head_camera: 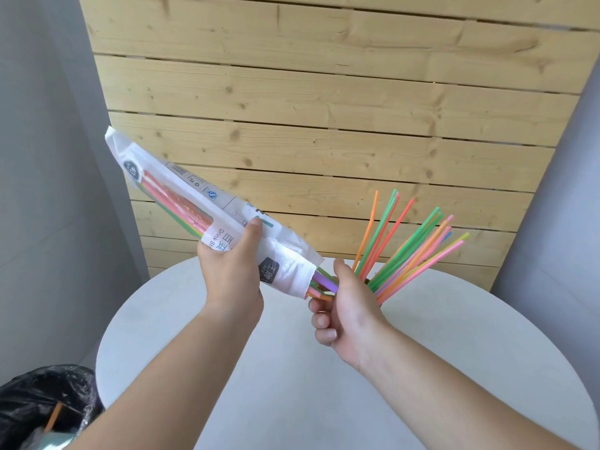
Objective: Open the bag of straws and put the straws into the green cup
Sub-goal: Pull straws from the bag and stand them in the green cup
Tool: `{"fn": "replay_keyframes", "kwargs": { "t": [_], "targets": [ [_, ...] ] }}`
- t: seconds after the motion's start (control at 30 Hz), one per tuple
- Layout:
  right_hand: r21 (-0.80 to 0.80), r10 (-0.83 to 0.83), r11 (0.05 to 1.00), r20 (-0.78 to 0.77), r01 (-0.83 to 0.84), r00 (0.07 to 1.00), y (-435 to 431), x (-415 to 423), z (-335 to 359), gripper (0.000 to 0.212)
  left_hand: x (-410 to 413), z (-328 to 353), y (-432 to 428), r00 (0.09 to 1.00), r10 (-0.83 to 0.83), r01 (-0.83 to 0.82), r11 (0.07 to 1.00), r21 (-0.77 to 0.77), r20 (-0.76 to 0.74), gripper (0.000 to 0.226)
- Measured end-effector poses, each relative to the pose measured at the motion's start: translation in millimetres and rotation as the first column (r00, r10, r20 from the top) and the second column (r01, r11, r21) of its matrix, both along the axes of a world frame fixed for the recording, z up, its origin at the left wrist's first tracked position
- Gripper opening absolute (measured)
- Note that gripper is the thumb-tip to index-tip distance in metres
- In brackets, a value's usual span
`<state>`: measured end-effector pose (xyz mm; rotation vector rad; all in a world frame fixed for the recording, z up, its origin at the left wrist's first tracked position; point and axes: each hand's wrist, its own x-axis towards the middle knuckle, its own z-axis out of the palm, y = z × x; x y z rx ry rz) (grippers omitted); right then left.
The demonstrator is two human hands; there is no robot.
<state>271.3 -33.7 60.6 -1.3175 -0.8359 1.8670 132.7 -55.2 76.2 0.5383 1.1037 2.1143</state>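
Note:
My left hand point(232, 271) grips a white plastic bag of straws point(181, 196), held tilted above the table with its open end pointing down to the right. Coloured straw ends point(321, 285) stick out of that opening, and my right hand point(349, 305) pinches them. Behind my right hand, several green, orange, pink and yellow straws point(409, 248) fan up and to the right. The green cup is hidden behind my right hand; only a dark bit of rim shows.
A round white table point(292, 368) lies below my hands. A wooden slatted wall point(324, 108) stands behind it. A bin with a black liner point(42, 404) sits at the lower left, with an orange straw inside.

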Motion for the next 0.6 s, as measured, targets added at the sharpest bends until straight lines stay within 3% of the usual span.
{"fn": "replay_keyframes", "kwargs": {
  "t": [0.27,0.43,0.6],
  "targets": [
    [0.286,-0.029,0.958,0.146,-0.014,0.989,-1.9,-0.8,-2.2,0.031,1.1,-6.0,4.2,0.995,0.03,-0.026,0.999,-0.04,0.096,0.027],
    [0.396,-0.136,0.916,0.162,0.062,0.977,0.7,2.2,-3.5,0.034,-10.5,-6.7,5.4,0.982,0.057,-0.046,0.997,-0.066,0.179,0.026],
    [0.404,-0.113,0.913,0.123,0.054,0.986,-0.6,0.5,-3.6,0.039,-5.6,-9.4,6.7,0.969,0.051,-0.027,0.994,-0.103,0.243,0.037]
  ]
}}
